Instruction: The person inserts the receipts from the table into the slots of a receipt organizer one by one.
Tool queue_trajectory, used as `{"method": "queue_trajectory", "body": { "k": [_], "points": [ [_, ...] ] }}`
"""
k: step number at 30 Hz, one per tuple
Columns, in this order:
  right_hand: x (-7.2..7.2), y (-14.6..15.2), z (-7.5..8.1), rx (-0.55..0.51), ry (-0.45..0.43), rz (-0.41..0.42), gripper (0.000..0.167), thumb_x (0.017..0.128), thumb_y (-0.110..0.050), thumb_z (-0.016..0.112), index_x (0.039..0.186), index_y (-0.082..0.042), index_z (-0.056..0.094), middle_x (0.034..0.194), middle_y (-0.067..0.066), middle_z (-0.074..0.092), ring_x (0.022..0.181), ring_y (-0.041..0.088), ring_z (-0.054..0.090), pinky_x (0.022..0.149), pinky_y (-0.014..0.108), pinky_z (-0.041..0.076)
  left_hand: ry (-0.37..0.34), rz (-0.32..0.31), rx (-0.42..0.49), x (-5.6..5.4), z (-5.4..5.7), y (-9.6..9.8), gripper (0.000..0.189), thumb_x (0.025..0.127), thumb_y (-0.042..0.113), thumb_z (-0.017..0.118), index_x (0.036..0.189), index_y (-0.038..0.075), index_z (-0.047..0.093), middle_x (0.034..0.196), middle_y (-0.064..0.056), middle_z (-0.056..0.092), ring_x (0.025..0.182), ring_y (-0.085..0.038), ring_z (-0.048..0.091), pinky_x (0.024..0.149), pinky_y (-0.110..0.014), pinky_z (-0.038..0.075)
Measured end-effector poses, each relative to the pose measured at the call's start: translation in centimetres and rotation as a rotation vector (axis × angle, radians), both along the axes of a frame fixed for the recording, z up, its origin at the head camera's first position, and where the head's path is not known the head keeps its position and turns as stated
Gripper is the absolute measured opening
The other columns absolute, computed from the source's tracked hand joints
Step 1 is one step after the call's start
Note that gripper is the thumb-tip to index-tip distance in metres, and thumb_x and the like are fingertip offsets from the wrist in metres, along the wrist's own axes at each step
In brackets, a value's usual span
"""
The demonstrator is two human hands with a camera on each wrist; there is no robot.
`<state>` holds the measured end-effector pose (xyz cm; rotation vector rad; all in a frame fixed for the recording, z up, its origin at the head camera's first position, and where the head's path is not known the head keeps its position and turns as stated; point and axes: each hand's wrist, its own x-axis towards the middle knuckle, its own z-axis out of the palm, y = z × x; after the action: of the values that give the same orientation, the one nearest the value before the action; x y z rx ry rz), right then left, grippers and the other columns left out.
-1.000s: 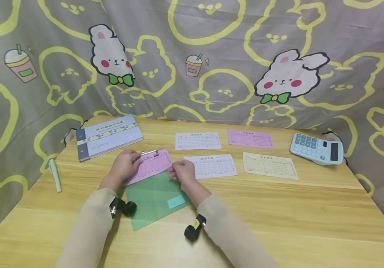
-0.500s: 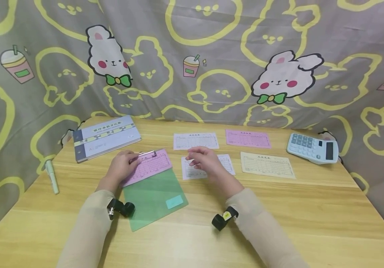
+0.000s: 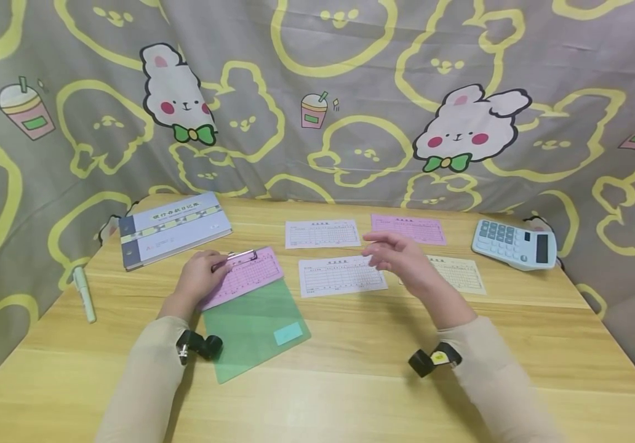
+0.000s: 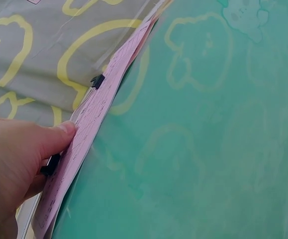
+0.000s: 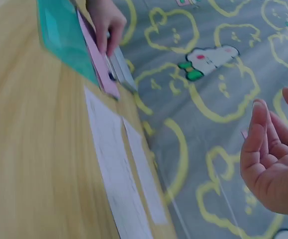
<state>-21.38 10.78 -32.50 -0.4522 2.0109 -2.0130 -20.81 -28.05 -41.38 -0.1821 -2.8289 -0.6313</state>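
My left hand (image 3: 201, 277) grips the metal clip (image 3: 242, 256) at the top of a green clipboard (image 3: 253, 329). In the left wrist view, the thumb (image 4: 59, 137) lies along the clip, and the other fingers are mostly hidden. A pink printed form (image 3: 251, 275) sits under the clip, across the board's upper part. My right hand (image 3: 406, 264) hovers over the table with loosely bent fingers, holding nothing. It is between a white form (image 3: 339, 277) and a cream form (image 3: 461, 275), partly covering the cream one.
Another white form (image 3: 322, 234) and a pink form (image 3: 408, 229) lie in the back row. A light blue calculator (image 3: 512, 243) stands at the right. A bank journal book (image 3: 176, 231) lies back left, with a pale green pen (image 3: 85, 295) near the left edge. Patterned cloth hangs behind.
My right hand has left the clipboard's right edge and moved right, past the nearer white form, to the cream form. My left hand has stayed at the clip.
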Motion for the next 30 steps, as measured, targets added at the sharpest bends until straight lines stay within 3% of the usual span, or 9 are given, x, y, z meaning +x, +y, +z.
{"method": "queue_trajectory", "body": {
  "k": [5, 9, 13, 16, 18, 20, 26, 30],
  "points": [
    [-0.2, 4.2, -0.1, 0.047, 0.088, 0.001, 0.028, 0.083, 0.0, 0.052, 0.111, 0.0, 0.052, 0.085, 0.002, 0.06, 0.074, 0.014, 0.056, 0.067, 0.024, 0.047, -0.01, 0.014, 0.02, -0.1, -0.3, 0.0, 0.034, 0.081, 0.022, 0.059, 0.105, -0.002, 0.059, 0.105, -0.02, 0.053, 0.097, -0.035, 0.046, 0.085, -0.047, 0.033],
    [-0.7, 8.1, -0.8, 0.017, 0.127, -0.029, 0.024, 0.084, -0.001, 0.053, 0.107, -0.004, 0.056, 0.086, 0.002, 0.061, 0.075, 0.014, 0.057, 0.066, 0.022, 0.047, 0.003, 0.01, 0.038, -0.2, -0.4, -0.1, 0.034, 0.081, 0.022, 0.06, 0.105, -0.002, 0.06, 0.105, -0.02, 0.052, 0.097, -0.035, 0.045, 0.085, -0.047, 0.032],
    [-1.8, 12.4, -2.9, -0.018, 0.128, -0.096, 0.024, 0.083, -0.007, 0.056, 0.107, -0.006, 0.057, 0.089, 0.002, 0.062, 0.078, 0.014, 0.057, 0.068, 0.023, 0.047, 0.018, 0.006, 0.064, -0.2, -0.5, -0.2, 0.034, 0.079, 0.022, 0.061, 0.104, -0.002, 0.061, 0.102, -0.018, 0.053, 0.094, -0.034, 0.046, 0.083, -0.046, 0.034],
    [-3.4, 15.9, -5.8, -0.076, 0.096, -0.121, 0.025, 0.084, -0.006, 0.054, 0.109, -0.006, 0.057, 0.094, 0.006, 0.061, 0.08, 0.016, 0.057, 0.069, 0.025, 0.047, 0.033, 0.01, 0.079, -0.1, -0.7, -0.4, 0.034, 0.079, 0.021, 0.062, 0.103, -0.002, 0.061, 0.1, -0.017, 0.053, 0.092, -0.033, 0.047, 0.081, -0.046, 0.034],
    [-3.9, 17.6, -6.9, -0.068, 0.083, -0.139, 0.026, 0.085, -0.008, 0.054, 0.11, -0.007, 0.056, 0.097, 0.006, 0.061, 0.081, 0.016, 0.057, 0.07, 0.026, 0.047, 0.043, 0.013, 0.086, -0.1, -0.8, -0.4, 0.033, 0.079, 0.02, 0.062, 0.103, -0.002, 0.061, 0.099, -0.017, 0.054, 0.092, -0.033, 0.047, 0.08, -0.046, 0.034],
    [-4.0, 18.9, -7.6, -0.126, 0.049, -0.15, 0.026, 0.085, -0.005, 0.053, 0.111, -0.005, 0.056, 0.097, 0.007, 0.061, 0.082, 0.017, 0.057, 0.07, 0.025, 0.047, 0.049, 0.015, 0.104, -0.1, -0.9, -0.5, 0.033, 0.078, 0.02, 0.062, 0.103, -0.002, 0.061, 0.1, -0.017, 0.053, 0.092, -0.033, 0.047, 0.081, -0.047, 0.033],
    [-2.5, 19.7, -6.5, -0.164, -0.066, -0.289, 0.02, 0.082, -0.004, 0.057, 0.101, -0.008, 0.061, 0.091, 0.001, 0.061, 0.08, 0.011, 0.056, 0.07, 0.02, 0.046, 0.086, 0.021, 0.189, 0.2, -1.2, -0.3, 0.035, 0.077, 0.024, 0.063, 0.102, 0.0, 0.062, 0.098, -0.018, 0.053, 0.091, -0.034, 0.046, 0.079, -0.047, 0.033],
    [-2.5, 20.2, -6.5, -0.035, -0.119, -0.403, 0.017, 0.081, -0.009, 0.059, 0.097, -0.013, 0.061, 0.086, -0.007, 0.059, 0.075, 0.005, 0.056, 0.066, 0.017, 0.045, 0.111, 0.026, 0.243, 0.3, -1.2, -0.2, 0.035, 0.075, 0.023, 0.065, 0.101, -0.001, 0.062, 0.096, -0.018, 0.054, 0.09, -0.035, 0.046, 0.078, -0.046, 0.033]
  ]
}}
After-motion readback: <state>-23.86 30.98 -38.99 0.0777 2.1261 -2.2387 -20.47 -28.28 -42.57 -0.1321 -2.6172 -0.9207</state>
